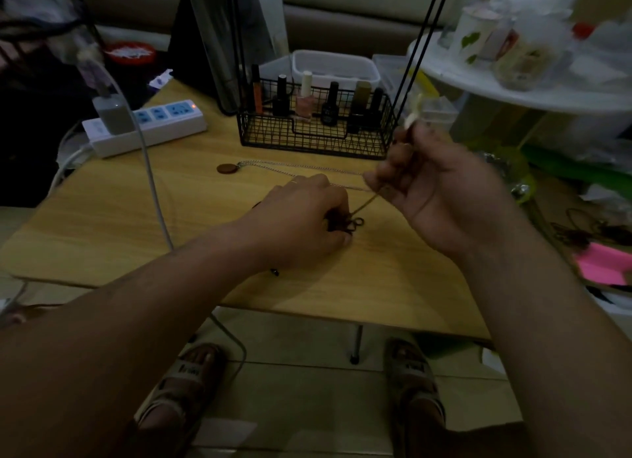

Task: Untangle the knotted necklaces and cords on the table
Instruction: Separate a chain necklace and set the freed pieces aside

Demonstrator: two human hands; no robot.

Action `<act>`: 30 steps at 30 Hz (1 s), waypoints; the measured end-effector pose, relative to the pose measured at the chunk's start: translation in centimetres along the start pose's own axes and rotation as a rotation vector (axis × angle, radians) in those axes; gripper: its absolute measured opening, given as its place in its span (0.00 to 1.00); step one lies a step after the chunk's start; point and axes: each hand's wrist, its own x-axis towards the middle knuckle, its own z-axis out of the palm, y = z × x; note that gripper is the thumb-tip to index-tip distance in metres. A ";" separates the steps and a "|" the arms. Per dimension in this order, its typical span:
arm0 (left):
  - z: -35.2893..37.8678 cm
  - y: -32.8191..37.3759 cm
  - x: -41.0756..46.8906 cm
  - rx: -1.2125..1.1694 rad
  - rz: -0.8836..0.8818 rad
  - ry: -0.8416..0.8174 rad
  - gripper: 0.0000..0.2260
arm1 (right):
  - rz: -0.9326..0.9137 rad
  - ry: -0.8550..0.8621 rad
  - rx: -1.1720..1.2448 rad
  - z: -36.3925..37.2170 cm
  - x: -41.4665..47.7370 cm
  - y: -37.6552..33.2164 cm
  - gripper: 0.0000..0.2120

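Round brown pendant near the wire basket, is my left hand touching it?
Apart. The head view shows bare table between the round brown pendant and the left hand, which grips the dark knot while the right hand pinches a strand.

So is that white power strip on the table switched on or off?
On: the power strip has a small red light glowing at its right end. A grey charger is plugged into it.
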 end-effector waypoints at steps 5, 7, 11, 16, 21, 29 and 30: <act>-0.1 -0.3 -0.1 -0.057 -0.023 -0.011 0.05 | -0.096 -0.075 0.316 0.4 0.0 -2.1 0.14; -0.4 -0.4 -0.4 -0.096 -0.046 0.003 0.04 | -0.129 -0.112 0.356 0.1 0.3 -2.7 0.13; -1.0 -0.4 -0.9 -0.254 -0.081 0.015 0.09 | -0.186 -0.138 0.368 -0.3 0.6 -3.5 0.13; -1.4 -1.2 -0.9 -0.248 -0.138 0.016 0.12 | -0.251 -0.026 0.347 -1.6 0.8 -4.5 0.12; -1.9 -2.5 -1.2 -0.185 -0.188 0.030 0.04 | -0.304 0.168 0.131 -3.4 0.4 -5.1 0.09; -2.8 -2.7 -0.9 -0.589 -0.348 0.122 0.08 | -0.145 0.210 -1.174 -2.2 -1.7 -3.1 0.08; -3.0 -2.6 -0.9 -0.695 -0.377 0.128 0.09 | -0.091 0.115 -1.319 -2.0 -1.8 -2.5 0.08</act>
